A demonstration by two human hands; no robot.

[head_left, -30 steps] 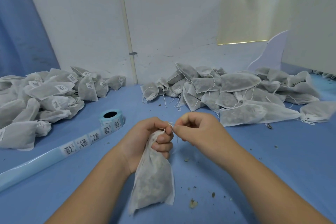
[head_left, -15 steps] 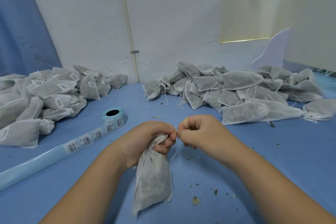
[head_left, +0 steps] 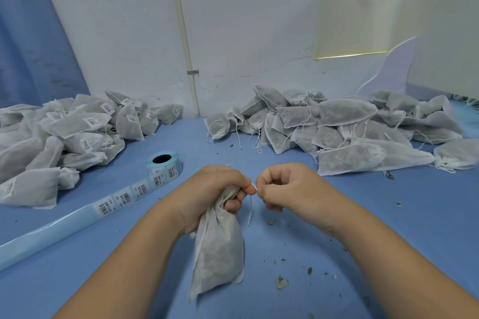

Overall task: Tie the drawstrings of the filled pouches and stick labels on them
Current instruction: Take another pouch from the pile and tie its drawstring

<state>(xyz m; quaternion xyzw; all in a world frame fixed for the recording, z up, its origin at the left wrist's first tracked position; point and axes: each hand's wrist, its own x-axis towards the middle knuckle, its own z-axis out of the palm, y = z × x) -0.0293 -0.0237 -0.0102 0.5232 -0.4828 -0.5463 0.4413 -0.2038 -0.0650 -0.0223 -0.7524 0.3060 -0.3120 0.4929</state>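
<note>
My left hand grips the gathered neck of the filled pouch, which hangs over the blue table. My right hand pinches the drawstring. Recommendation: pull level and cinch the knot tight against the neck.

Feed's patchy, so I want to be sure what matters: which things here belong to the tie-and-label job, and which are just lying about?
In the job: pouch gripped by left hand; drawstring pinched by right hand; label roll; untied pile, right; labelled pile, left.
Lying about: crumbs on the table; wall pipe; yellowish sheet.
</note>
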